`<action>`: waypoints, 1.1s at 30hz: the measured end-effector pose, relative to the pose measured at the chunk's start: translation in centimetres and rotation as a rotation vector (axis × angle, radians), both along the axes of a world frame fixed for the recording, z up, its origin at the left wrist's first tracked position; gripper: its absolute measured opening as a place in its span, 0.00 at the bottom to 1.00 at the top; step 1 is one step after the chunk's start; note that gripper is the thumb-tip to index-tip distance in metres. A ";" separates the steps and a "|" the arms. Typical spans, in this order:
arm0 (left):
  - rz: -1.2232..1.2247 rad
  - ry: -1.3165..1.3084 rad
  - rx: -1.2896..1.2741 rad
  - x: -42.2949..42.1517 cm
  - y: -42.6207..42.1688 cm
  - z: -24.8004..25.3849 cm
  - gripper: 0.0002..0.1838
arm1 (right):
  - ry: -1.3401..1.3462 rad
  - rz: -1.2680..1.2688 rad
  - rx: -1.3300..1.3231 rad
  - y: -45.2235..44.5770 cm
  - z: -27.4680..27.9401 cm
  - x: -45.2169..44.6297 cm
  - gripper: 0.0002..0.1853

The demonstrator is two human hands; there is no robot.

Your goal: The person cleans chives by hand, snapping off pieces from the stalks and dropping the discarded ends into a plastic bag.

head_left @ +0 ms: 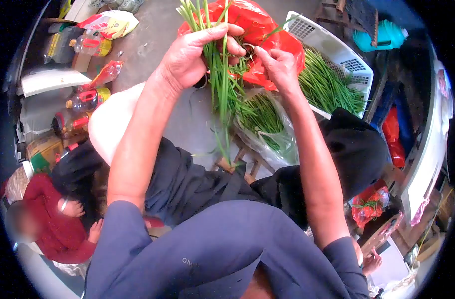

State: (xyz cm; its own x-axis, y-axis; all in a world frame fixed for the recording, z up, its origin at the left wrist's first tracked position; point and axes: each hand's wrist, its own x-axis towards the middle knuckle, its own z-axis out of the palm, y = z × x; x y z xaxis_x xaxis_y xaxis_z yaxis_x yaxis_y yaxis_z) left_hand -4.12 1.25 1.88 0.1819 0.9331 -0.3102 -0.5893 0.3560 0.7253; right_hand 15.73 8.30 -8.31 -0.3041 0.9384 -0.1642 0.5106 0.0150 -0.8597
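My left hand (pixel 195 52) is closed around a bunch of long green stalks (pixel 220 89), whose leaves hang down between my forearms. To its right, my right hand (pixel 278 67) has thumb and forefinger pinched together near the stalks; what they hold, if anything, is too small to make out. Behind both hands lies a red plastic bag (pixel 247 20). Below my right hand a clear plastic bag (pixel 284 149) holds more green stalks. A white basket (pixel 297 27) with many green stalks stands to the right.
Bottles (pixel 90 45) and a white board (pixel 53 80) lie at the left. A person in a red top (pixel 63 224) sits at the lower left. A teal container (pixel 387 35) is at the upper right. Another person's hand (pixel 372 261) shows at the lower right.
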 end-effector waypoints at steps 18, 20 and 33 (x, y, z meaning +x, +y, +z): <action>0.162 0.076 -0.063 0.0 0.2 0.1 0.13 | -0.507 0.183 -0.157 -8.0 -18.6 8.2 0.13; 0.172 0.075 -0.094 0.4 0.3 0.4 0.13 | -0.468 0.101 -0.130 -7.5 -20.9 7.3 0.16; 0.219 0.120 -0.168 1.3 0.6 0.5 0.13 | -0.433 0.019 0.051 -6.7 -19.3 4.7 0.23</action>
State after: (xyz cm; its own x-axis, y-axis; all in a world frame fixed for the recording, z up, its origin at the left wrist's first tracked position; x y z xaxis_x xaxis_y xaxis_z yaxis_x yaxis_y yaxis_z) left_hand -2.84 1.81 2.39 -0.0652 0.8799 -0.4706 -0.5789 0.3508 0.7361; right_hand 20.44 1.56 -27.64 -0.2347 0.9435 -0.2338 0.8229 0.0648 -0.5645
